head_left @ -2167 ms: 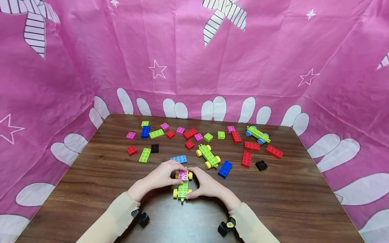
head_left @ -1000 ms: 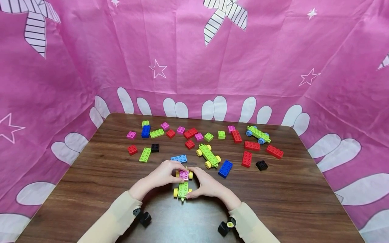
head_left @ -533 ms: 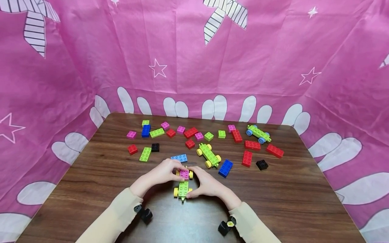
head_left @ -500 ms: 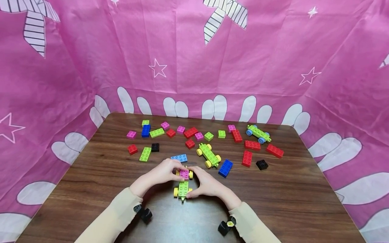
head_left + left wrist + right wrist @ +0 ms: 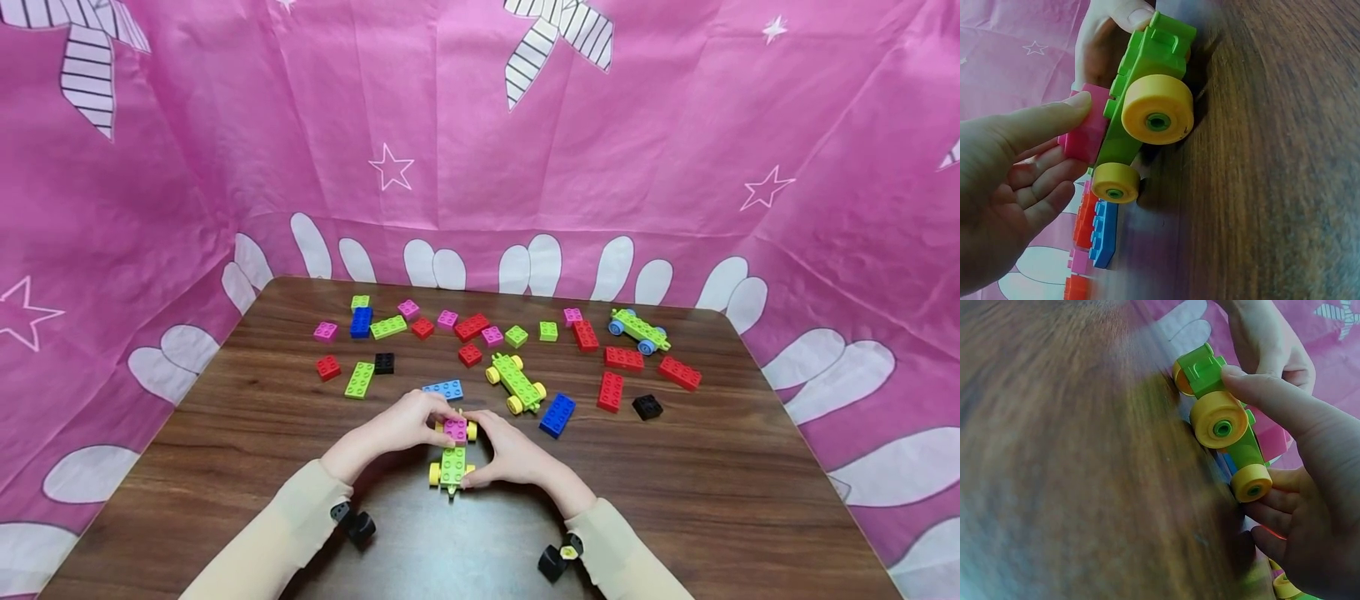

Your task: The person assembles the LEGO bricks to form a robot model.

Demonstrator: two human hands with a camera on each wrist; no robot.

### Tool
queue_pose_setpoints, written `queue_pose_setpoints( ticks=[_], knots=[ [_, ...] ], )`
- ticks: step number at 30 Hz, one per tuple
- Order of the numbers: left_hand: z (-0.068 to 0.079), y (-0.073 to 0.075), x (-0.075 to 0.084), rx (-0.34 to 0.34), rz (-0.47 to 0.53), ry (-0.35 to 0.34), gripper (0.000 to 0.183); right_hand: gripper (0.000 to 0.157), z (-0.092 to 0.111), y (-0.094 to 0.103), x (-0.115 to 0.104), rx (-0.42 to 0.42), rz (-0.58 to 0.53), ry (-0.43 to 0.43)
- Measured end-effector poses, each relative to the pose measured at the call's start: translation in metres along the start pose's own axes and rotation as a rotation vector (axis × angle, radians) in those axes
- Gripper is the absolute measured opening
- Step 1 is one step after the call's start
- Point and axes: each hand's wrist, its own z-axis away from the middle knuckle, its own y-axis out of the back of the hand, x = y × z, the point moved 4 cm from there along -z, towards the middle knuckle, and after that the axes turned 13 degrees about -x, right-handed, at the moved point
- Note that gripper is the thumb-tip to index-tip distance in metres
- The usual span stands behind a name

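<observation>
My left hand [image 5: 411, 423] pinches a pink brick [image 5: 455, 430] between thumb and fingers. The brick lies over the far end of a lime-green toy car base [image 5: 452, 468] with yellow wheels, its underside right at the base in the left wrist view. Studs on the near end stay uncovered. My right hand [image 5: 517, 454] grips the base from the right, with the thumb on its near end and the fingers round the far end. In the right wrist view, the fingers lie by the front yellow wheel [image 5: 1251, 483]. My left fingers partly hide the far left wheel.
Just beyond my hands lie a light blue brick [image 5: 444, 389], a second yellow-wheeled base [image 5: 516, 383] and a dark blue brick [image 5: 557, 415]. A blue-wheeled base [image 5: 639, 331] stands at the back right. Several red, pink, green and black bricks are scattered across the table's [image 5: 712, 467] far half.
My left wrist has shifted slightly forward and to the right. Both hands keep their hold on the pink brick and the toy car base.
</observation>
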Motion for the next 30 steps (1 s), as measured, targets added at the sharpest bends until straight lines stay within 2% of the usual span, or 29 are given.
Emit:
queue_pose_setpoints(
  ticks=[16, 30],
  knots=[
    [0.0, -0.002, 0.0, 0.024, 0.045, 0.02, 0.034, 0.096, 0.002, 0.0, 0.0, 0.0, -0.006, -0.012],
    [0.002, -0.005, -0.009, 0.014, 0.084, 0.008, 0.037, 0.095, 0.0, -0.001, 0.001, -0.001, 0.001, -0.01]
  ],
)
